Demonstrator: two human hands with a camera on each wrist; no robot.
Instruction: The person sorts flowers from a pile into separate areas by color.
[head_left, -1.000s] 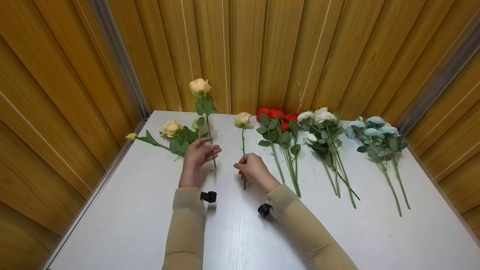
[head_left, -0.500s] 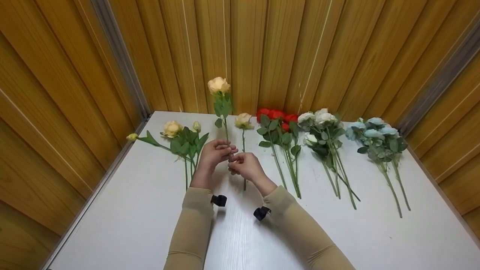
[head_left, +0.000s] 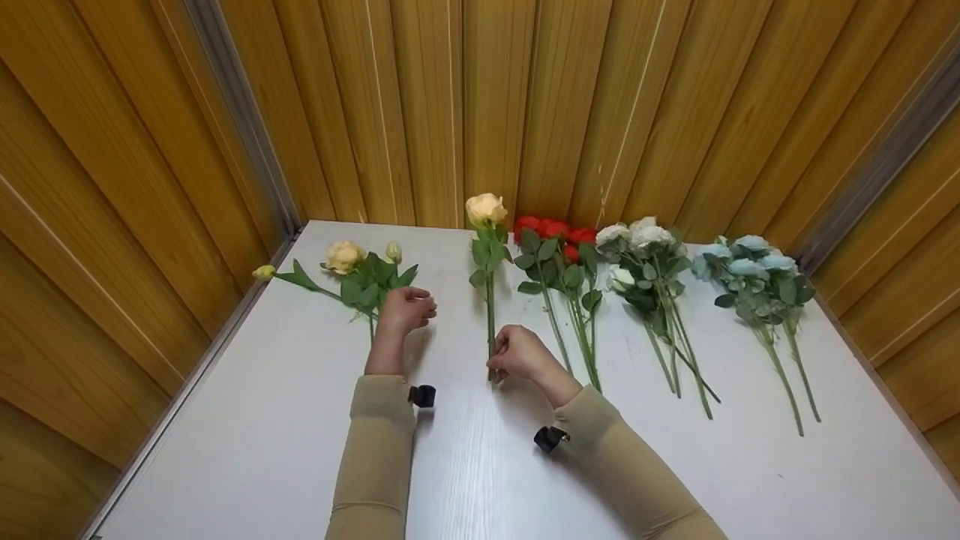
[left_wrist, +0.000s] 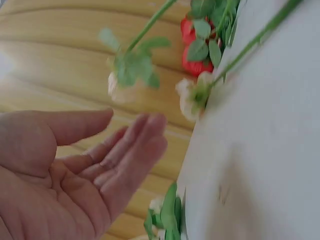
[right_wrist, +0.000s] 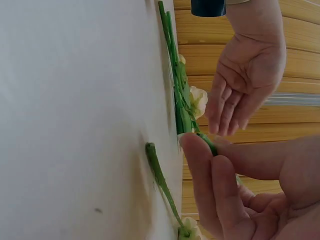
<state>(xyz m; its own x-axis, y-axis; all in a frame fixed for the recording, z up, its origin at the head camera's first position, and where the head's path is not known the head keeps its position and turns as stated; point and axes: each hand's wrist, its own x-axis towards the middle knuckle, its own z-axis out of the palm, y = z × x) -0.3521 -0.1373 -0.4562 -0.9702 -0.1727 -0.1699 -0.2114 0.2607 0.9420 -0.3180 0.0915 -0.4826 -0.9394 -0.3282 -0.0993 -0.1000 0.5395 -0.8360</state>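
Note:
My right hand (head_left: 523, 355) pinches a peach rose (head_left: 486, 210) low on its green stem, bloom toward the back wall. In the right wrist view, thumb and fingers close on that stem (right_wrist: 207, 144), above the table. Another peach rose (left_wrist: 191, 96) lies on the table below it; in the head view the held flower covers most of it. My left hand (head_left: 405, 310) is empty, fingers relaxed and slightly bent, beside the left bunch of yellow-peach flowers (head_left: 345, 257) and leaves. A gap separates it from the held rose.
Red roses (head_left: 553, 228), white roses (head_left: 649, 235) and pale blue flowers (head_left: 750, 264) lie in bunches toward the right on the white table (head_left: 247, 450). Wood-patterned walls (head_left: 420, 112) enclose the back and sides.
The left hand carried the rose right to the right hand, let go and moved back left. The right hand now holds the rose, lowered over the lying one.

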